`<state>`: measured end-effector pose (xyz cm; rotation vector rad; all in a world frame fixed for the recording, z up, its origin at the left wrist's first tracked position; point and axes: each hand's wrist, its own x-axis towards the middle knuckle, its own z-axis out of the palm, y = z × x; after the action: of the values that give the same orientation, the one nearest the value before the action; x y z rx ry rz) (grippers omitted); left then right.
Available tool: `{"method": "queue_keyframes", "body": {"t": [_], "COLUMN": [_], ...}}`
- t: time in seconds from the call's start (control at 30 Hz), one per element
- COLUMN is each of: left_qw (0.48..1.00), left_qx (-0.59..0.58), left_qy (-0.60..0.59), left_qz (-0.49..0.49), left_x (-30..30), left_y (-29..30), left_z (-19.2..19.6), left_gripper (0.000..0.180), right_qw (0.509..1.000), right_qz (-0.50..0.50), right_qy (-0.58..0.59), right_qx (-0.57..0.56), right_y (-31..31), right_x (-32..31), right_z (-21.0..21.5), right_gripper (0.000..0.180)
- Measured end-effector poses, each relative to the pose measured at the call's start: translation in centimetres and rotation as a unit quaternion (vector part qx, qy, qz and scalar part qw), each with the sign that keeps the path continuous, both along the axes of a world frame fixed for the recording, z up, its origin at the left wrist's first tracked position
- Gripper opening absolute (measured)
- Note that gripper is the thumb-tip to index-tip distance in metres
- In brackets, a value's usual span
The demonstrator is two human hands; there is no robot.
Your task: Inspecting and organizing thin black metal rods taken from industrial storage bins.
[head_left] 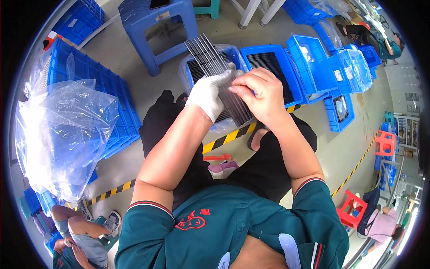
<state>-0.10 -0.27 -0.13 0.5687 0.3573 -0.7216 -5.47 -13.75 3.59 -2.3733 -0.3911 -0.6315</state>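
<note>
In front of me, my left hand (pixel 208 95), in a white glove, is closed around a bundle of thin dark rods (pixel 207 53). The bundle slants from upper left to lower right. My bare right hand (pixel 263 93) is at the bundle's right side, thumb and fingertips pinched together against it. Whatever sits in that pinch is too small to make out. Below the bundle stands a blue bin lined with clear plastic (pixel 184 74), holding more dark rods and partly hidden by my hands. A second blue bin (pixel 260 48) to its right also contains dark rods.
Stacked blue crates (pixel 117 96) under clear plastic film (pixel 67 130) rise on the left. A blue stool (pixel 134 31) stands beyond the bins. More blue bins (pixel 313 67) and red stools (pixel 351 208) are on the right. Other people sit at the lower left and right.
</note>
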Motion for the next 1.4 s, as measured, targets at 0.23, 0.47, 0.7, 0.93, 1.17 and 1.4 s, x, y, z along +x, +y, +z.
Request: {"method": "queue_keyframes", "body": {"t": [0.23, 0.47, 0.7, 0.93, 1.17, 1.4], "left_qw": [1.000, 1.000, 1.000, 1.000, 1.000, 1.000], "left_qx": [0.006, 0.004, -0.015, -0.014, -0.026, -0.016], "left_qy": [-0.010, 0.005, -0.018, -0.020, -0.010, 0.003], "left_qz": [0.002, 0.002, -0.003, 0.003, -0.009, 0.000], "left_x": [-0.1, 0.0, 0.2, 0.0, 0.0, 0.1], "left_y": [0.1, 0.1, 0.2, 0.1, 0.2, 0.0], "left_z": [0.1, 0.5, -0.8, 0.0, 0.4, 0.7], "left_gripper": [0.018, 0.018, 0.016, 0.016, 0.018, 0.018], "right_qw": [1.000, 0.998, 1.000, 0.997, 0.999, 0.997], "right_qz": [0.011, 0.004, 0.004, 0.002, -0.010, -0.003], "right_qy": [0.003, 0.017, -0.022, -0.019, -0.036, 0.051], "right_qx": [-0.003, 0.063, -0.008, -0.072, 0.017, 0.062], "right_y": [-0.1, 0.0, 0.4, 0.1, 0.1, 0.2], "right_x": [0.1, 0.2, 0.2, 0.3, -0.2, 0.0], "right_z": [-0.1, -0.2, 0.0, -0.6, 0.7, -0.1], "right_gripper": [0.013, 0.011, 0.011, 0.013, 0.010, 0.011]}}
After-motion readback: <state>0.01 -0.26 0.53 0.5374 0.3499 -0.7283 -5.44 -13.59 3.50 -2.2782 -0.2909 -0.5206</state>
